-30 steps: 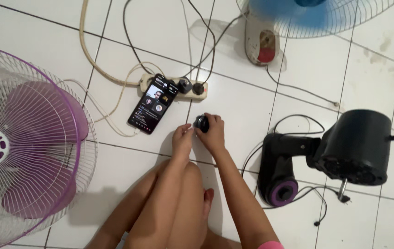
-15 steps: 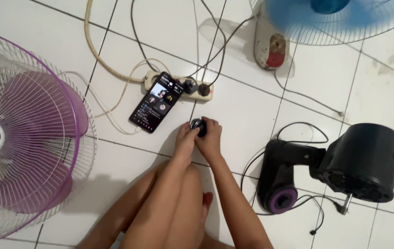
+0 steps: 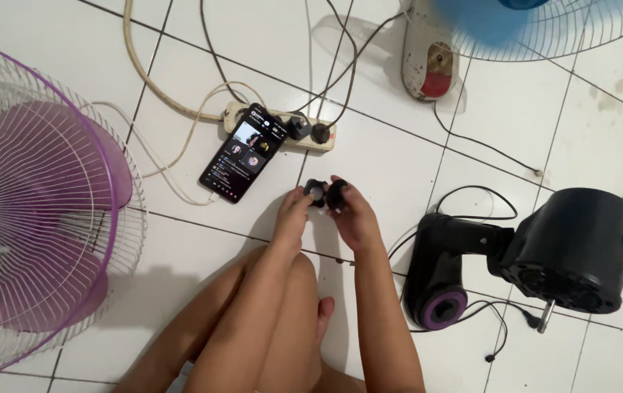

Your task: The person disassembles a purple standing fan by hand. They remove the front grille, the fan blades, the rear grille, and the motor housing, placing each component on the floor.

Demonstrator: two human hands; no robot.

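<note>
Change since earlier frame: both hands sit a little higher on the floor, and the small black part now shows as two black pieces, one in each hand, where it read as one dark lump before.
Hands: two. Left hand [image 3: 298, 209] and right hand [image 3: 351, 215] meet just below the power strip.
Black pieces: two. One round black piece with a pale centre [image 3: 316, 193] sits at the left fingertips; one black cap [image 3: 337, 194] sits at the right fingertips. They are just beside each other; whether they touch cannot be told.
Grip state: each hand's fingers are closed around its own piece.
Phone: one, screen lit [image 3: 244, 152], lying tilted just left of the hands, its top end over the power strip [image 3: 282, 128].
Plugs in strip: two black.
Fans: two with guards, one purple-bladed fan [image 3: 27, 218] at left, one blue-bladed fan [image 3: 515, 29] at top right.
Motor housing: one, black with a purple ring [image 3: 544, 255], lying on its side, well right of the hands.
Floor: white tiles [image 3: 471, 109].
</note>
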